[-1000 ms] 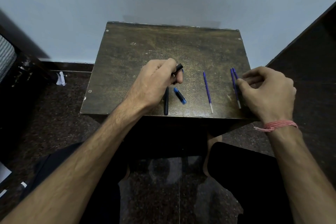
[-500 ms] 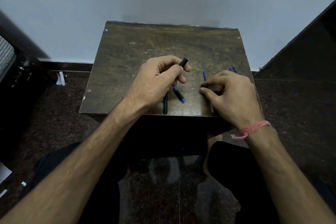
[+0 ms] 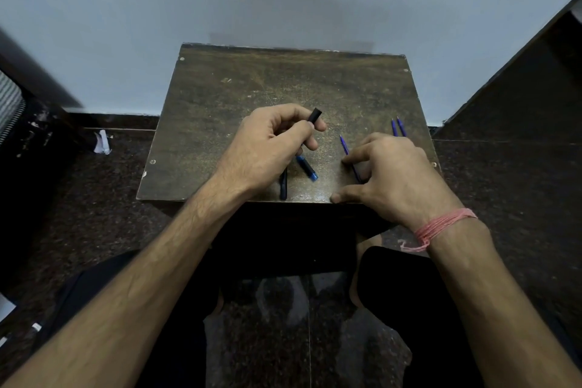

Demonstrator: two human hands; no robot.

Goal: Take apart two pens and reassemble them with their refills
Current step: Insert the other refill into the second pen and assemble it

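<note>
The left hand (image 3: pixel 264 148) grips a black plastic pen barrel (image 3: pixel 313 115) above the worn brown wooden worktop (image 3: pixel 220 110); the right hand (image 3: pixel 393 176) pinches a thin blue refill (image 3: pixel 345 145) lying there.

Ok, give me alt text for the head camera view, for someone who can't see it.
A person's left hand grips a black pen barrel above a small wooden table, while the right hand pinches a blue refill. Two more refills lie beyond it.

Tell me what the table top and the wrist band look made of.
Table top: probably wood or laminate board, dark brown, worn and scuffed, with a dull sheen near the front edge. Wrist band: pink thread or string wound in several strands, a loose frayed end hanging; looks like cotton.
</note>
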